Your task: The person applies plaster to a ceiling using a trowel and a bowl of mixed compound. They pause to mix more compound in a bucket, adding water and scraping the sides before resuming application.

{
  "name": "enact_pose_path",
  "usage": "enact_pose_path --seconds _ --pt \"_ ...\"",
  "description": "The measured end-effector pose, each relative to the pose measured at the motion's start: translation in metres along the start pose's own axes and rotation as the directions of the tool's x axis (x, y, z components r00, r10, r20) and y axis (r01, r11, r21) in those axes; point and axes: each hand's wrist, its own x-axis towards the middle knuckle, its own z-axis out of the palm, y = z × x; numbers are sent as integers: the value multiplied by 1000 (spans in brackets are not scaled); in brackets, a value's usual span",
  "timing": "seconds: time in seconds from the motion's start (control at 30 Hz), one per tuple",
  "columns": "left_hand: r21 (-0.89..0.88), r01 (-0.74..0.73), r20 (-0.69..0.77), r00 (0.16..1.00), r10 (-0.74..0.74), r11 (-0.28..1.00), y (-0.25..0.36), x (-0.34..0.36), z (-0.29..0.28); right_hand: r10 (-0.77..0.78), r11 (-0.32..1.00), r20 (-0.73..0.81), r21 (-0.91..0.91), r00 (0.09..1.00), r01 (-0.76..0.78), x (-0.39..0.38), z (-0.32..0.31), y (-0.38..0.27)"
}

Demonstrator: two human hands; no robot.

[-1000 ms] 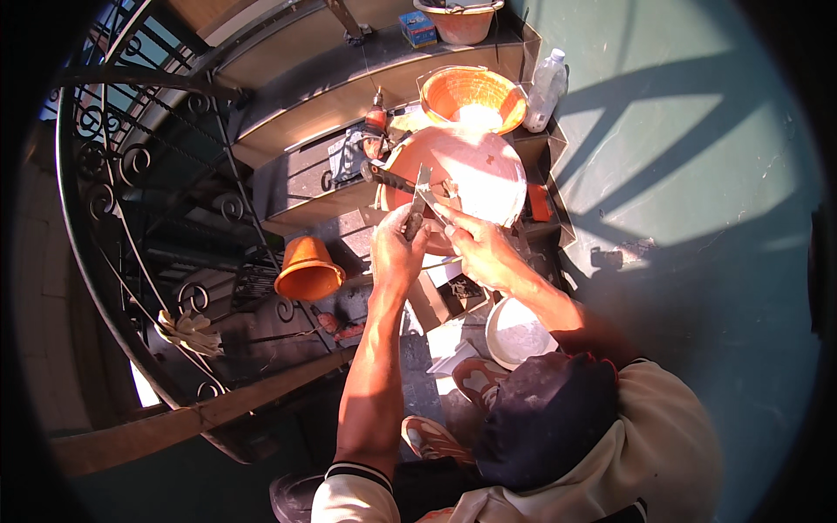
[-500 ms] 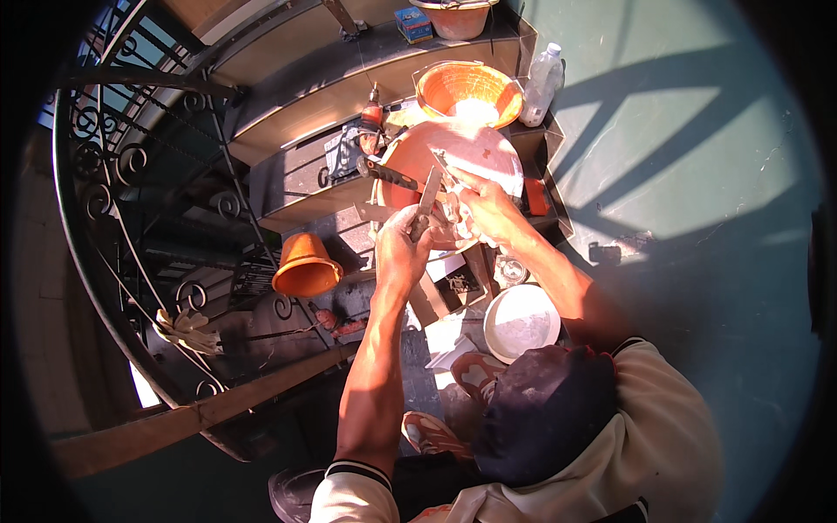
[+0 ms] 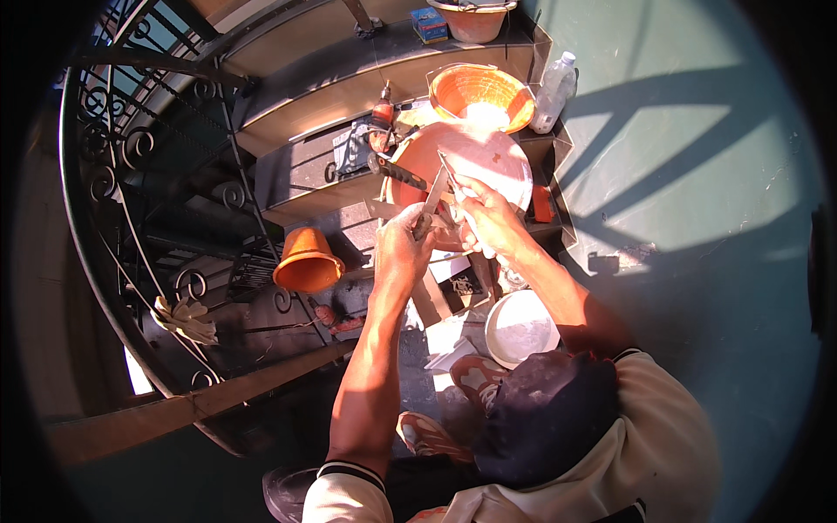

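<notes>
Grey blade (image 3: 435,192), pinkish basin (image 3: 501,161), black-and-orange handle (image 3: 402,173), orange bucket (image 3: 305,247), white tub (image 3: 521,331), cream shirt (image 3: 664,423), black-striped sleeve (image 3: 351,475)

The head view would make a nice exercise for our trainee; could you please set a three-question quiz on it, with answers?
1. What is the left hand holding?
2. True or false: in the picture, the clear bottle is to the right of the large tub.
3. What is the main colour of the small box near the picture's top edge? a) green b) blue c) white

Key: 1. A flat-bladed tool. 2. True. 3. b) blue.
</notes>
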Motion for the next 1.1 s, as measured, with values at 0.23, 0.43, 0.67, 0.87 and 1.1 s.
enact_pose_path --seconds 0.23,0.43,0.67,0.87,1.1 --pt "27 61 21 998 -62 998 1 6 4 108 994 3 12 994 -108 -24 -17 14" --pt "-12 -58 2 998 58 998 9 0 19 31 993 -56 118 998 -25 -12 -25 16" --pt "60 28 -37 999 -26 998 2 18 9 83 953 106 284 991 -110 -32 -25 20" --pt "218 -38 -57 997 52 975 21 -13 36 5 992 -33 129 999 0 -1 -28 17" --pt "141 62 59 996 -71 988 17 22 15 65 983 39 171 997 -71 -29 -26 21"
